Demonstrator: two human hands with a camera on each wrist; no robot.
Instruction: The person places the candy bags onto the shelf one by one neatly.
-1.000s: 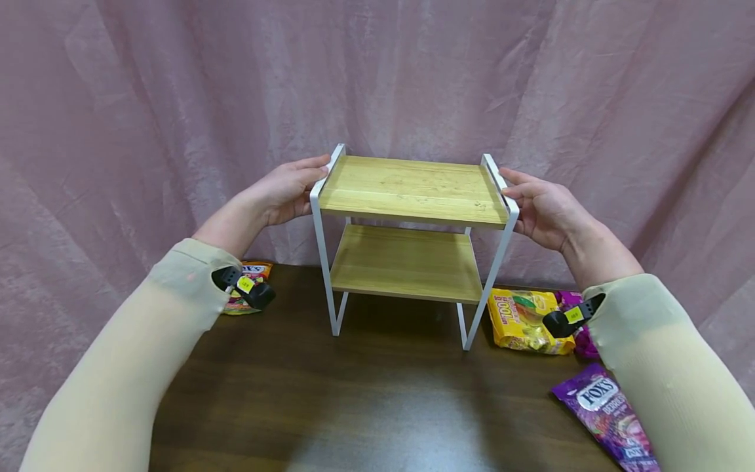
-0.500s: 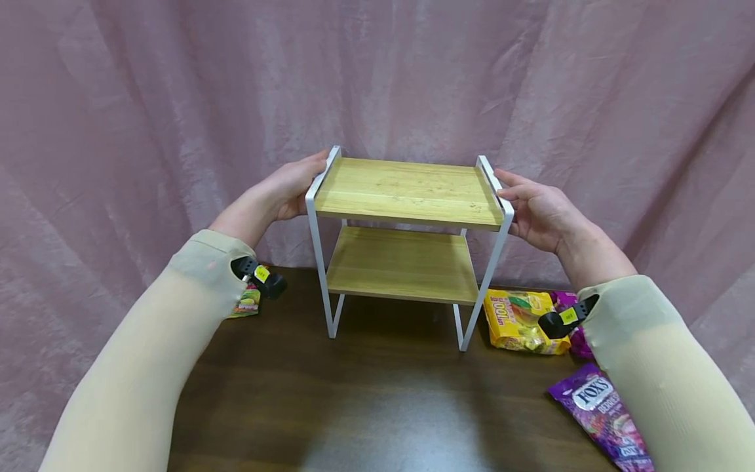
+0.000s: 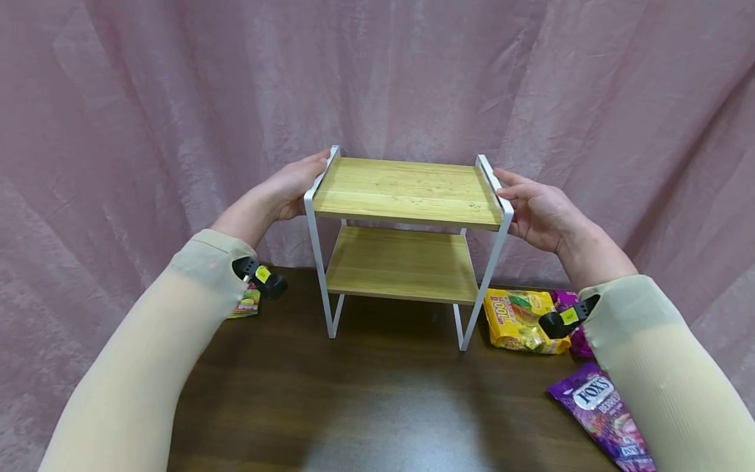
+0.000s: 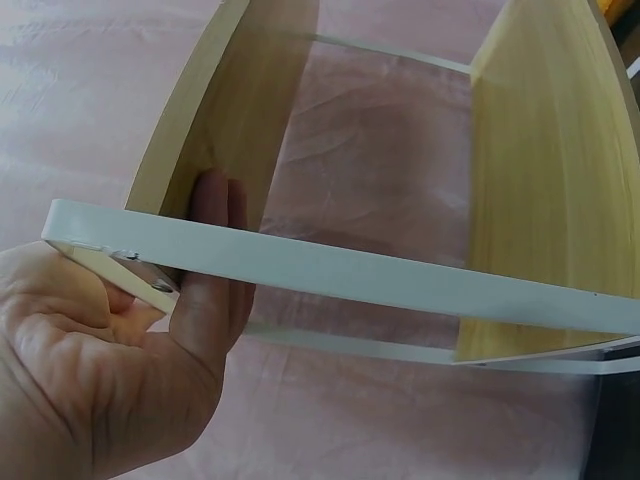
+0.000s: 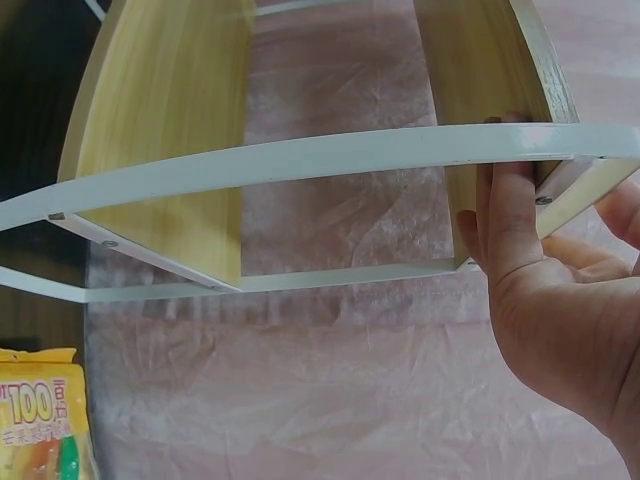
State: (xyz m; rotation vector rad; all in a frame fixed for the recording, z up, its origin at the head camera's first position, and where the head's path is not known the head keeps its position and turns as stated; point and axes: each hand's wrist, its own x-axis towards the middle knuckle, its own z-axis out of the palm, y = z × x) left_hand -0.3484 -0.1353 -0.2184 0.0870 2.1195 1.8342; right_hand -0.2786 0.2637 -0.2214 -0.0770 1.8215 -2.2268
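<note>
A two-tier shelf rack (image 3: 407, 190) with pale wood boards and white metal side frames stands upright on the dark table, in the middle of the head view. My left hand (image 3: 293, 187) grips its upper left side. In the left wrist view, the fingers (image 4: 210, 310) reach in past the white frame and under the top board. At the upper right side my right hand (image 3: 542, 213) holds the rack in the same way. The right wrist view shows those fingers (image 5: 513, 215) passing behind the white frame bar beneath the top board. Both boards carry nothing.
Right of the rack lie a yellow candy bag (image 3: 522, 321), a magenta packet (image 3: 580, 337) partly behind it, and a purple Fox's bag (image 3: 604, 413) nearer the front. A colourful packet (image 3: 248, 303) is mostly hidden by the left wrist. A pink curtain (image 3: 407, 78) hangs behind the table (image 3: 366, 393).
The left forearm has shifted right, and the left fingers have gone further under the rack's edge. The rack appears slightly further left in the view. Over the last half second little differs.
</note>
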